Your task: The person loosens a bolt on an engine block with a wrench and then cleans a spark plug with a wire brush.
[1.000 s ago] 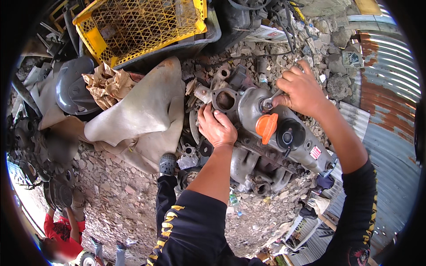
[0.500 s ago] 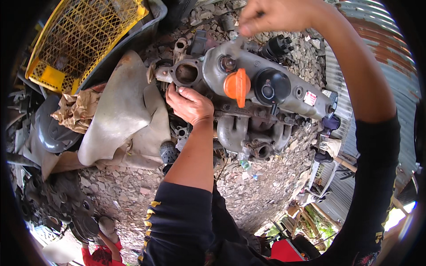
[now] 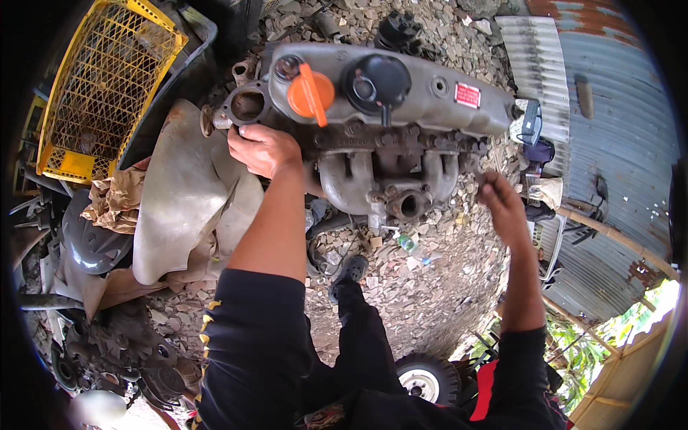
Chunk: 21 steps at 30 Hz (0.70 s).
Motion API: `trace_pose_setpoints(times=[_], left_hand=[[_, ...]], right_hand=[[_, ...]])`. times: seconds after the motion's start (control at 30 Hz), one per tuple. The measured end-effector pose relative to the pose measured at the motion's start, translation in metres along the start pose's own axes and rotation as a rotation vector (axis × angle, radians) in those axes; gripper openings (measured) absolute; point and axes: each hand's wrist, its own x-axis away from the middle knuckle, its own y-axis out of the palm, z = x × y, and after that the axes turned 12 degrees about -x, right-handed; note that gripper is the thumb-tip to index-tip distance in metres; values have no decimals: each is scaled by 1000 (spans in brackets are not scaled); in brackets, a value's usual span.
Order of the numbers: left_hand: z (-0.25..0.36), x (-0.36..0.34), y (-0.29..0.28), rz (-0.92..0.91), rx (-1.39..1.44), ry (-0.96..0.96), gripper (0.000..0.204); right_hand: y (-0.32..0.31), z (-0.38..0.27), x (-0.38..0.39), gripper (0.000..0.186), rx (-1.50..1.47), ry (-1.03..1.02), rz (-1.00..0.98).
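A grey engine (image 3: pixel 423 82) lies across the upper middle. An orange oil filler cap (image 3: pixel 310 94) and a round black cap (image 3: pixel 378 84) sit on its cover. At the left end is a round-mouthed metal housing (image 3: pixel 247 104); my left hand (image 3: pixel 266 150) grips its near edge, thumb on the rim, other fingers partly hidden beneath. My right hand (image 3: pixel 504 209) is off the engine's right end, near the curved exhaust manifold (image 3: pixel 344 179). Its fingers are curled together, and whatever may be in them does not show.
A yellow plastic crate (image 3: pixel 107 93) stands at the far left, above a grey curved panel (image 3: pixel 179 193) and crumpled brown paper (image 3: pixel 118 197). Greasy metal parts (image 3: pixel 150 358) lie lower left. Broken stones cover the ground (image 3: pixel 444 294). Corrugated metal sheets (image 3: pixel 609 129) line the right side.
My right hand has come down from above the engine's far side to beyond its right end. My left hand stays on the housing. The view has shifted, so the engine appears farther left and up.
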Motion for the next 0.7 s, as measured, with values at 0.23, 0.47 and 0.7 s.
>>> trace_pose_setpoints(times=[0.23, 0.47, 0.7], left_hand=[[-12, -10, -5, -108, -40, 16, 55], [-62, -17, -64, -473, 189, 260, 59], [-202, 20, -103, -560, 239, 32, 51]], right_hand=[[28, 120, 98, 26, -582, 355, 201], [33, 260, 127, 25, -603, 492, 173], [29, 351, 130, 33, -508, 504, 87]])
